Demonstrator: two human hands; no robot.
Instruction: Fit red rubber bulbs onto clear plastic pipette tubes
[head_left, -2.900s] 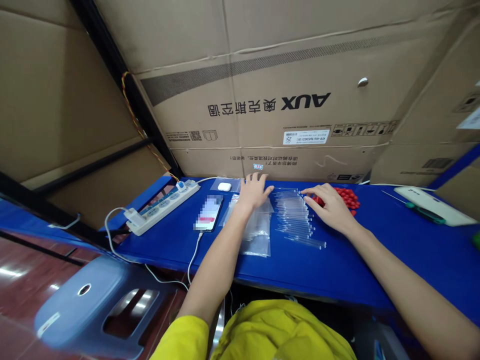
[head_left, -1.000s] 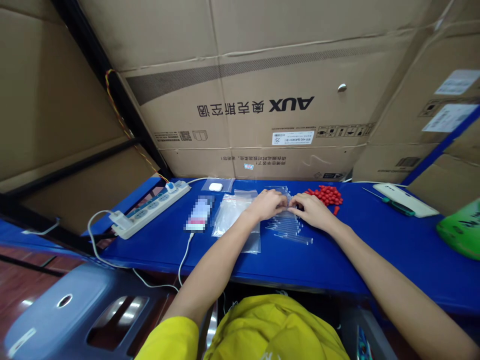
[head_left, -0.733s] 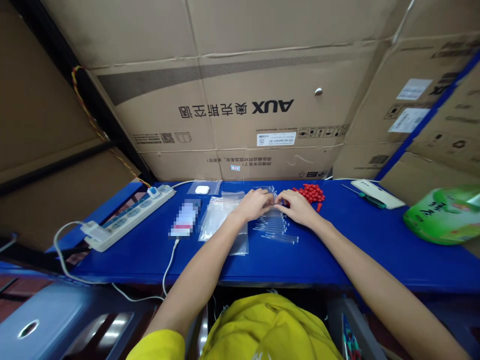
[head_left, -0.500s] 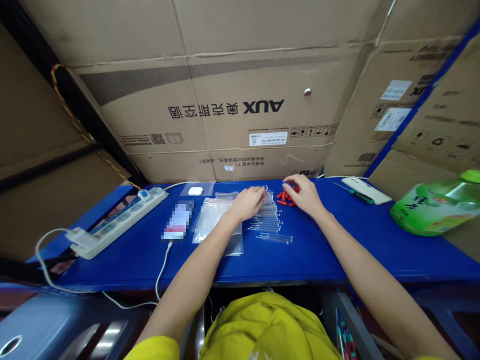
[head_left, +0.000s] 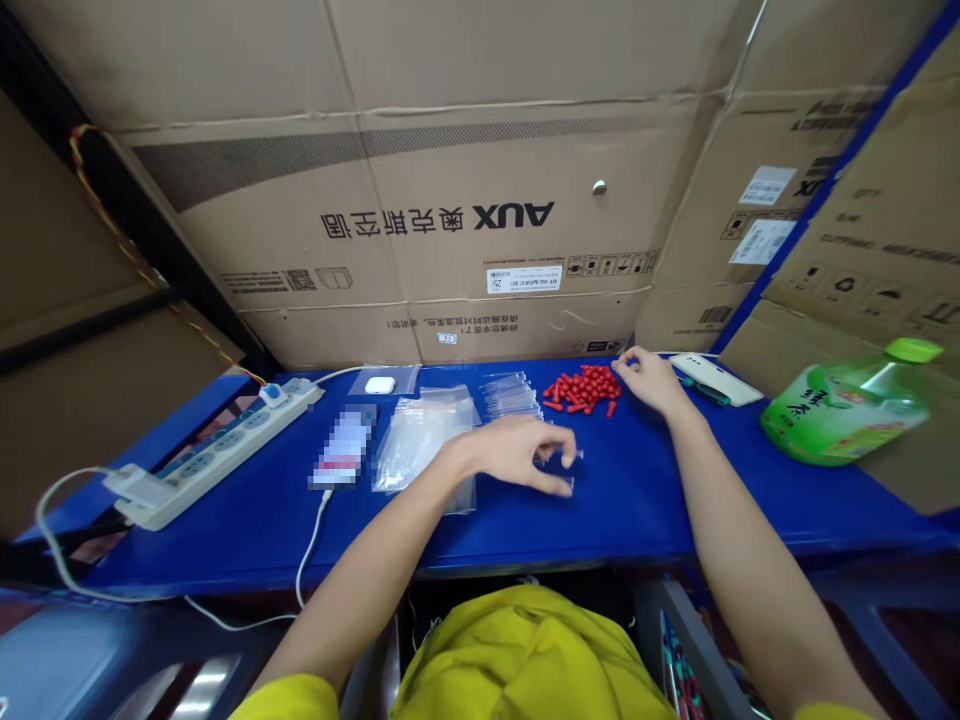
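Note:
My left hand (head_left: pixel 529 455) is low over the table, thumb and index finger apart, above the loose clear thin tubes (head_left: pixel 576 455); their ends show beside its fingertips. Behind it, a row of similar clear tubes (head_left: pixel 510 395) lies on the blue table, partly hidden by the hand. A pile of small red pieces with rounded ends (head_left: pixel 589 385) is to the right of that row. At the pile's right edge is my right hand (head_left: pixel 651 378), its fingers bent and slightly apart, with nothing visible in them.
Clear plastic bags (head_left: pixel 412 440) lie left of the tubes, beside a phone (head_left: pixel 345 445) on a cable. A power strip (head_left: pixel 225 450) runs along the left edge. At right are a white case (head_left: pixel 724 380), a green-handled tool (head_left: pixel 705 390) and a green bottle (head_left: pixel 840 410). Cardboard (head_left: pixel 450 160) walls the back.
My left hand has come off the tube row, moving nearer and right over the loose tubes. My right hand has shifted right, uncovering more of the red pile. The view has shifted slightly.

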